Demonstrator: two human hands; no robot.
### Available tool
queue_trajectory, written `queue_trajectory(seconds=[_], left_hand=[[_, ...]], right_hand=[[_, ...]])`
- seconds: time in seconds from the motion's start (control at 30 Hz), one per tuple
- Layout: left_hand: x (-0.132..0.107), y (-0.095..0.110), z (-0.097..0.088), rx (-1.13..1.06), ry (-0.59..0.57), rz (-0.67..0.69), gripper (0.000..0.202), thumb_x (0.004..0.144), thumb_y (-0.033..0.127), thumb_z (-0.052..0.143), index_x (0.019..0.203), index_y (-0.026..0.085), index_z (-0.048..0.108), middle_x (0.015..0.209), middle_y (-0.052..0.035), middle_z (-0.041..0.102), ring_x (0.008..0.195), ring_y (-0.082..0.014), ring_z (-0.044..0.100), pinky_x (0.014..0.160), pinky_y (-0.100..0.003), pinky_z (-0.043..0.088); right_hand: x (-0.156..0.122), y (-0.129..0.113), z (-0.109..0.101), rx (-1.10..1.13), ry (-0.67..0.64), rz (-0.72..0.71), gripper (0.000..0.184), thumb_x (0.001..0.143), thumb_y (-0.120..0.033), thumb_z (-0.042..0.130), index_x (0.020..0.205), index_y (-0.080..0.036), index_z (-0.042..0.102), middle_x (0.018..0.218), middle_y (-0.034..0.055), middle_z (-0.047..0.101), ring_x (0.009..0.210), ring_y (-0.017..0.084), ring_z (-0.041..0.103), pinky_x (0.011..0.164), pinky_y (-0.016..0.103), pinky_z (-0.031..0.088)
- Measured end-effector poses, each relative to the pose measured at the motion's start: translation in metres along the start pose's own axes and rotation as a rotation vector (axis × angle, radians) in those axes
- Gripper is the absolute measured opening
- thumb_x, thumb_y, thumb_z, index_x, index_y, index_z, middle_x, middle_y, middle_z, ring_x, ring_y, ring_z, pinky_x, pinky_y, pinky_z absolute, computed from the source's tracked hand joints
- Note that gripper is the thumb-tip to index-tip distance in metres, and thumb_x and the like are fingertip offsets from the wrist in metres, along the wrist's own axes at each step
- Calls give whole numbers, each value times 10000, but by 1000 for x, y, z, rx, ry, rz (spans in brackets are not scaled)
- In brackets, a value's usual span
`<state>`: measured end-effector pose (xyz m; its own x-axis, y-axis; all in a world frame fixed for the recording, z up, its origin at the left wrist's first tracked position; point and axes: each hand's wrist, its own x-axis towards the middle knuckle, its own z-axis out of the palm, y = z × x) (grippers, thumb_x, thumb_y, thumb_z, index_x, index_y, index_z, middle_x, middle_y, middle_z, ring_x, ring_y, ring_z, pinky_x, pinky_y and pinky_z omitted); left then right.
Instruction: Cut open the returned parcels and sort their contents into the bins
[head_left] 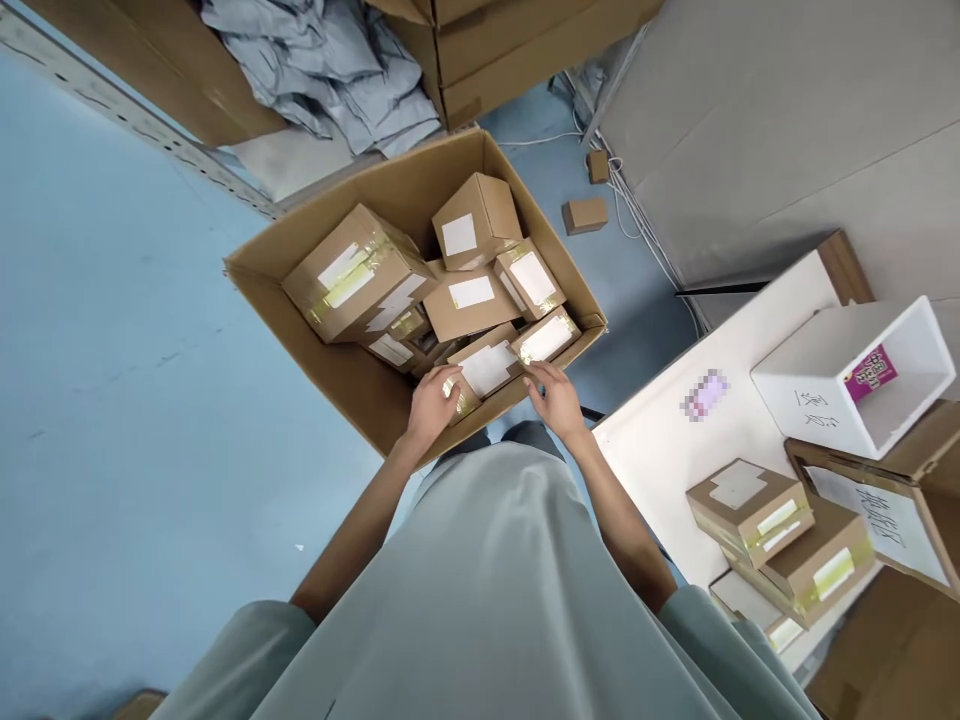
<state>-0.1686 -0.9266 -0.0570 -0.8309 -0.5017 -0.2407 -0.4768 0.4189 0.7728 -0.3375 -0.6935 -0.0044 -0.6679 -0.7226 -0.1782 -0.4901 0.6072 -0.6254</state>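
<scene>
A large open cardboard carton point(307, 365) stands in front of my body with several taped, labelled cardboard boxes inside. At its near side lies a small cardboard box point(487, 368) with a white label and yellowish tape. My left hand point(433, 405) curls its fingers and thumb around the left end of this box. At the box's other end, close to the carton's near rim, are the bent fingers of my right hand point(556, 398); their exact contact is partly hidden. Beside those fingertips sits another small labelled box point(547, 336). A bigger box point(356, 275) fills the carton's far left.
To the right, a white table point(652, 420) bears stacked boxes point(750, 510), a white bin point(825, 380) and an open carton. Grey plastic mailers point(322, 60) lie on a shelf ahead. Two small boxes point(585, 215) and cables are on the blue floor near the wall.
</scene>
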Motion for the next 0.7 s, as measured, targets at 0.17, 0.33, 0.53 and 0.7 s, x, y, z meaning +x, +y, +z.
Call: queue_trajectory(seconds=[0.17, 0.33, 0.53, 0.7], left_hand=[[21, -10, -4, -34, 2, -13, 344, 1039, 247, 612, 1342, 253, 774, 1442, -113, 794, 1367, -334, 747, 1277, -518, 575], [40, -2, 10, -45, -48, -6, 339, 1059, 269, 600, 1348, 236, 773, 1431, -130, 801, 1359, -345, 752, 1263, -531, 582], [62, 35, 26, -47, -90, 32, 336, 1081, 282, 603, 1365, 226, 774, 1458, -127, 798, 1392, -328, 747, 1273, -506, 572], [70, 66, 34, -46, -118, 126, 333, 1101, 276, 598, 1388, 239, 761, 1452, -111, 811, 1391, -310, 752, 1265, -490, 575]], right_hand=[[13, -2, -2, -44, -44, 41, 357, 1174, -294, 583, 1439, -229, 813, 1507, 135, 796, 1420, 312, 733, 1284, 499, 565], [20, 11, -10, -76, -51, 80, 344, 1165, -273, 599, 1422, -214, 820, 1500, 146, 800, 1395, 319, 748, 1261, 502, 583], [30, 25, -18, -54, -50, 94, 339, 1168, -292, 616, 1435, -236, 817, 1521, 131, 794, 1436, 306, 728, 1285, 505, 572], [36, 30, -24, -51, -38, 98, 338, 1156, -269, 629, 1437, -231, 813, 1528, 139, 789, 1426, 316, 733, 1274, 509, 577]])
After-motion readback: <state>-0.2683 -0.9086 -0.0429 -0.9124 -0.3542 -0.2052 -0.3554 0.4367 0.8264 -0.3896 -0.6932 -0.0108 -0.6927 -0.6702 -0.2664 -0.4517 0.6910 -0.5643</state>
